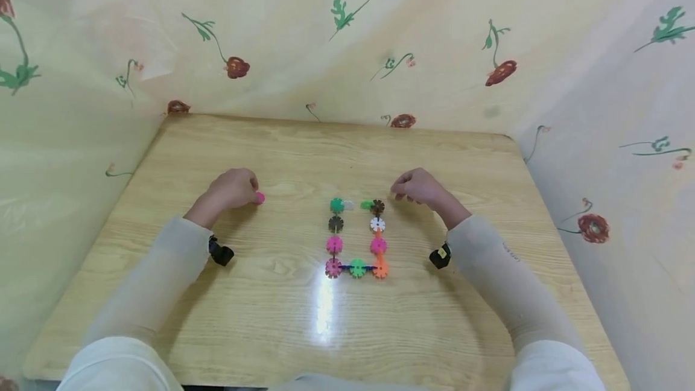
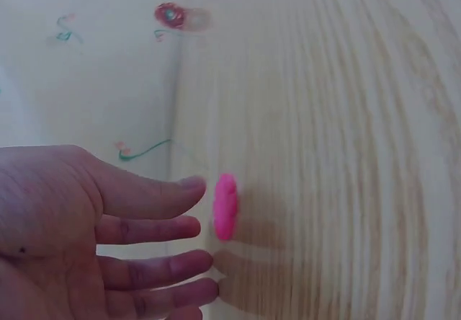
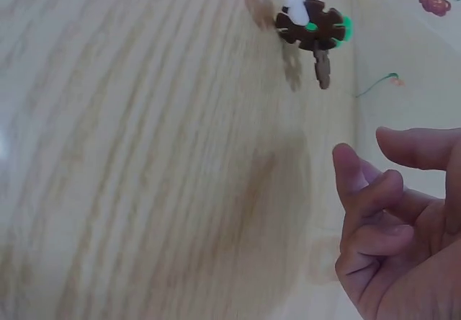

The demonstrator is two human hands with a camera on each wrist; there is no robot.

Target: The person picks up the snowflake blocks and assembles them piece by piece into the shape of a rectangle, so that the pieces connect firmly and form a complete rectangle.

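Note:
My left hand [image 1: 234, 188] is at a loose pink snowflake disc [image 1: 260, 198] on the left of the table. In the left wrist view its straight fingers and thumb stand just short of the pink disc [image 2: 225, 207], which shows edge-on. To the right is a U-shaped chain of slotted discs, including a green disc [image 1: 357, 268], an orange disc [image 1: 380, 268] and a white disc [image 1: 377, 224]. Beside the brown disc [image 1: 378, 206] at its upper right end hovers my right hand [image 1: 419, 187], empty, thumb apart from the loosely bent fingers.
The wooden table [image 1: 271, 155] bears the chain near its middle. A flowered curtain [image 1: 282, 41] hangs along its back and both sides. Black wrist cameras, left [image 1: 221, 252] and right [image 1: 440, 256], sit under the wrists.

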